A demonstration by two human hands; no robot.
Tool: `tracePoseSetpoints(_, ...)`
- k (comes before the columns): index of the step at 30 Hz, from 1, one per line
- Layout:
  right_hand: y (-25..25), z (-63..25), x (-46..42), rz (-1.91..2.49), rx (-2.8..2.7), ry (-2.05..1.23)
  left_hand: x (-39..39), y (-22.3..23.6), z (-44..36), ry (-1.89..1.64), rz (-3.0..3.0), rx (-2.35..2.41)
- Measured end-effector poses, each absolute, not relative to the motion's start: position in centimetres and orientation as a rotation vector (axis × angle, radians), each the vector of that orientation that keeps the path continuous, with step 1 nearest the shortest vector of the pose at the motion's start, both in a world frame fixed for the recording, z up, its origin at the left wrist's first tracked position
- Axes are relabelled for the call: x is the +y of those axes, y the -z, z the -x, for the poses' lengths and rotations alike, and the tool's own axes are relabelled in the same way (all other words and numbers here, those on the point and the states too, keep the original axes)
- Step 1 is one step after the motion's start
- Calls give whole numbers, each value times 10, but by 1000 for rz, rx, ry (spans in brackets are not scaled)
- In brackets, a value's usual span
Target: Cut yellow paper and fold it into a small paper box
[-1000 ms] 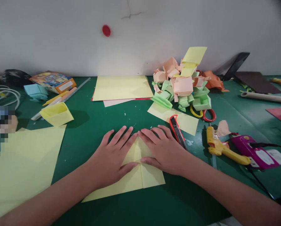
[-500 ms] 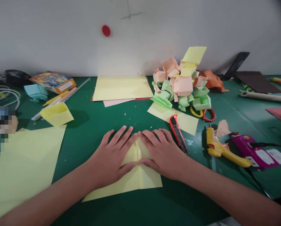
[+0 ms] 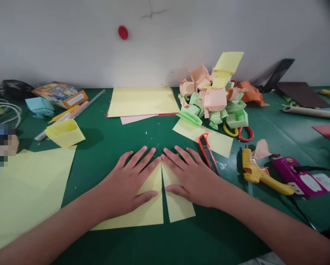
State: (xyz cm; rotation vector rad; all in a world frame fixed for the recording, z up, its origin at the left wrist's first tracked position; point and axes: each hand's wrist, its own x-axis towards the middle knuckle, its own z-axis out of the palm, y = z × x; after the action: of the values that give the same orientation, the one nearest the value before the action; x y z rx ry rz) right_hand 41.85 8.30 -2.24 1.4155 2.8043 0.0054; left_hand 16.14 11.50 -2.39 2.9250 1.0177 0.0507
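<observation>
My left hand [image 3: 127, 184] lies with fingers spread on the wider part of a pale yellow sheet of paper [image 3: 145, 213]. Under the palm and fingers of my right hand [image 3: 195, 176] is the narrower yellow strip [image 3: 180, 209]. A thin wedge of green table shows between the two parts, widest at the near edge and closing towards my fingertips. Whether they still join at the far end is hard to make out. Just beyond my right hand rests an orange-and-black utility knife [image 3: 209, 156], partly hidden by that hand.
A heap of folded paper boxes [image 3: 214, 99] stands at the back right, near scissors [image 3: 245, 134]. A yellow glue gun [image 3: 255, 169] lies beside a purple power strip [image 3: 300, 176]. Larger yellow sheets [image 3: 38, 184] lie at the left, below a yellow paper box [image 3: 65, 133].
The sheet has parted along its middle crease, opening a gap at the near edge. My right hand's strip has swung slightly rightwards, and my thumbs are farther apart.
</observation>
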Motion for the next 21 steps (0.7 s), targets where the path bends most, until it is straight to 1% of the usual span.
tracePoseSetpoints(4, 21, -419, 83, -1417, 2812, 6, 116, 23, -161, -102, -2930, 1010)
tracePoseSetpoints(9, 21, -419, 84, -1409, 2813, 41, 116, 23, -162, -42, -2932, 1024)
tracePoseSetpoints(21, 19, -425, 85, -1381, 2823, 29, 116, 22, -161, -32, -2902, 1007)
